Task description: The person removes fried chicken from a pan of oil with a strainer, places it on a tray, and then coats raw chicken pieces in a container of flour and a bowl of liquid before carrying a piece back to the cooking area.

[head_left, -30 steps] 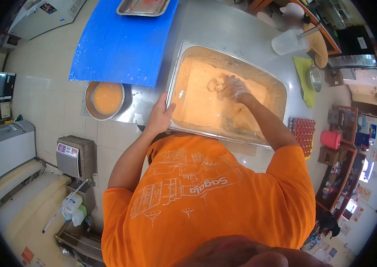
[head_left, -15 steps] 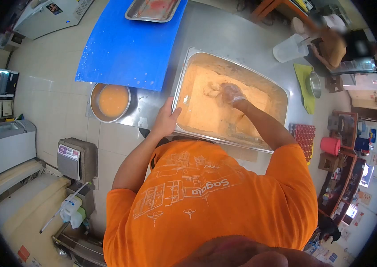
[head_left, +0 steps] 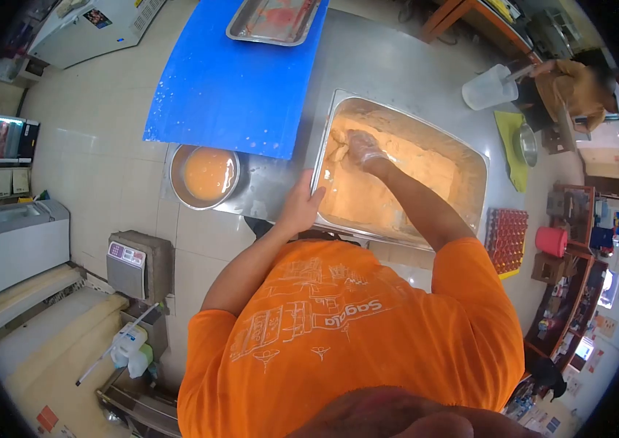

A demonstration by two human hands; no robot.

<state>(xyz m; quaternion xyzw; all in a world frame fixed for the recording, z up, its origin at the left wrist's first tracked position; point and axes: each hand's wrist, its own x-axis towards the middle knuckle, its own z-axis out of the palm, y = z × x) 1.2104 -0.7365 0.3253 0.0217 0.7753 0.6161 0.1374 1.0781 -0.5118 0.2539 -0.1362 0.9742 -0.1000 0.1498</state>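
Observation:
A deep rectangular steel pan [head_left: 486, 191] holds a layer of orange-tinted powder [head_left: 426, 157] that looks like breading or seasoned flour. My left hand [head_left: 300, 204] grips the pan's near left side, with the thumb at the rim. My right hand [head_left: 365, 149], in a clear plastic glove, is down in the powder toward the pan's far left corner. Beside its fingers lie lumpy powder-coated pieces [head_left: 338, 143], whose kind I cannot make out. The right fingertips are hidden, so their grip does not show.
Left of the pan stand a round steel bowl of orange liquid [head_left: 208, 175] and a blue board [head_left: 232, 95] carrying a shallow metal tray [head_left: 273, 22]. A clear pitcher [head_left: 488, 87], metal bowl [head_left: 525, 144] and red egg trays [head_left: 506, 241] are at right. Another person [head_left: 579, 91] stands beyond.
My right hand has moved left through the powder, toward the pan's far left corner, with the coated pieces. My left hand stays on the pan's side. The whole view has shifted slightly.

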